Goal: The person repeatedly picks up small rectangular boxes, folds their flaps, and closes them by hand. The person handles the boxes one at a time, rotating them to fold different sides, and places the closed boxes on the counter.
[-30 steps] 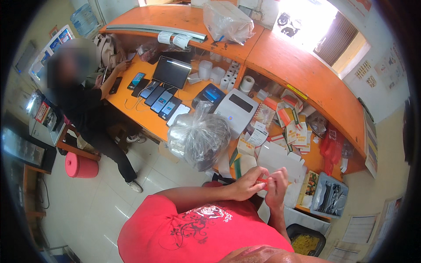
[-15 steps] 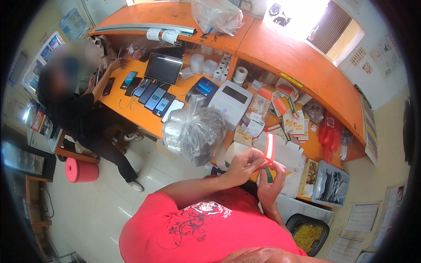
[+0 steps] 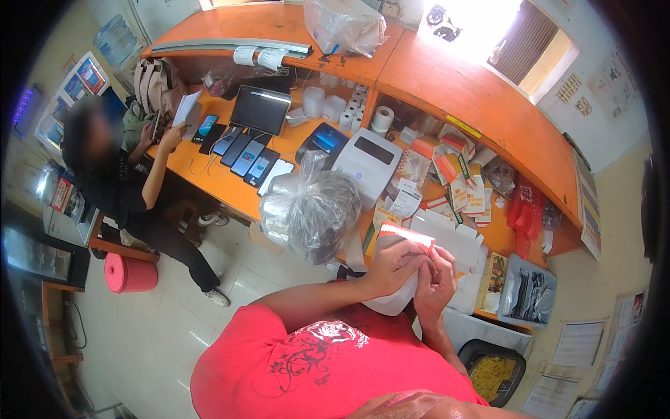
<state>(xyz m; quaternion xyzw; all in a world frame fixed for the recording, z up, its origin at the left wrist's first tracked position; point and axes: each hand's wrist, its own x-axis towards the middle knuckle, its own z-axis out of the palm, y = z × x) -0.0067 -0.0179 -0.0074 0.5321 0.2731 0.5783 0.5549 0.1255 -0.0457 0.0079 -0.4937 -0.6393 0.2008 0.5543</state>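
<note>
Swung leftward since the earlier frame: one red-and-white card (image 3: 406, 235), held up near the worktop (image 3: 232, 190). Left hand (image 3: 392, 270), right hand (image 3: 437, 276): grip narrow, both pinching its right end. Step, we judge: working that end; next move calls for steady fingertips.

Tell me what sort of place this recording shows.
Probably behind the counter of a small takeaway food shop, though the pictures don't settle that: phones lie in a row, with paper rolls and printed cardboard packaging kept beneath the ledge.
</note>
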